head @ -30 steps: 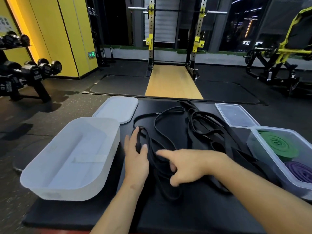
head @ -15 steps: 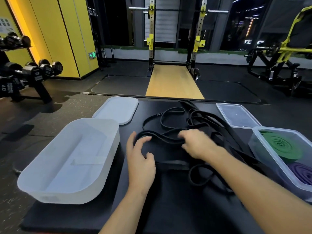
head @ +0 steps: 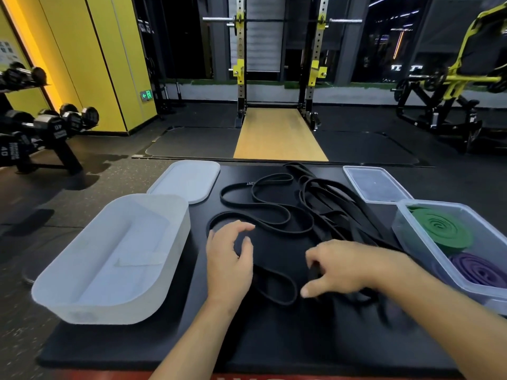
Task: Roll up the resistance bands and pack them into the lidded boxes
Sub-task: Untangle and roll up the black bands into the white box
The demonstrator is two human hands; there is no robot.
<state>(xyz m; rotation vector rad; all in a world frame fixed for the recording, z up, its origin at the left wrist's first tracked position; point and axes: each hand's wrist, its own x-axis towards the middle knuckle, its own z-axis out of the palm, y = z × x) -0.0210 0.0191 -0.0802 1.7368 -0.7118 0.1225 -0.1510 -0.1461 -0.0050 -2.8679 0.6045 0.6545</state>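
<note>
The black bands [head: 274, 218] are lying loose and tangled across the middle of the counter [head: 274, 344], with thin loops snaking toward the left and a denser heap of wider straps running toward the far right. None of the black ones is rolled yet.

The left hand [head: 230, 259] is hovering low over the nearest loop, its fingers [head: 247, 226] gently curved with the thumb apart, gripping nothing. The right hand [head: 343, 267] is reaching into the near edge of the heap; its fingers [head: 312, 256] are bent and seem to be pinching a dark strand against the thumb, though motion blur is making that hard to confirm.

A white box [head: 115, 311] is sitting empty at the left, its lid [head: 189, 179] lying flat just behind it. At the right, a clear box [head: 428, 256] is already holding a green roll [head: 441, 231] and a purple roll [head: 480, 270], with its clear lid [head: 375, 185] resting behind it.

The main risk is the tangle. Since the strands are crossing over one another, pulling one free is likely to drag others along or tighten a knot, and a stretched strap could snap back. Black on black is also making a single band hard to trace. A roll started loosely, or released too soon, would probably spring open before reaching the white box.
</note>
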